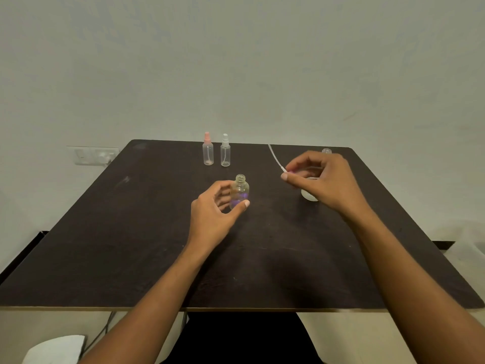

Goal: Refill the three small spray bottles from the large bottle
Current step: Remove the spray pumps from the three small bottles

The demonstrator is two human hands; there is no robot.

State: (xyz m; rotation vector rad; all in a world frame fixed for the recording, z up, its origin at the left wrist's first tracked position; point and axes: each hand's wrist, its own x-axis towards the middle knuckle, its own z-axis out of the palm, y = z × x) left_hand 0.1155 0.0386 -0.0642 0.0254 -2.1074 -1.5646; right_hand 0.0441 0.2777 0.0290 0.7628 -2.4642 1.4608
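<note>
A small clear bottle stands open near the middle of the dark table, its threaded neck bare. My left hand curls around it, thumb on its base and fingers behind. My right hand pinches a spray head whose thin white dip tube points up and away to the left. Behind that hand shows a clear bottle neck, and under it a whitish rounded base; these look like the large bottle, mostly hidden. Two capped small spray bottles, one with a pink head and one with a white head, stand at the far edge.
A pale wall rises right behind the table. On the wall at the left sits a white socket plate. A white cloth and a dark cable lie below the table's front left edge.
</note>
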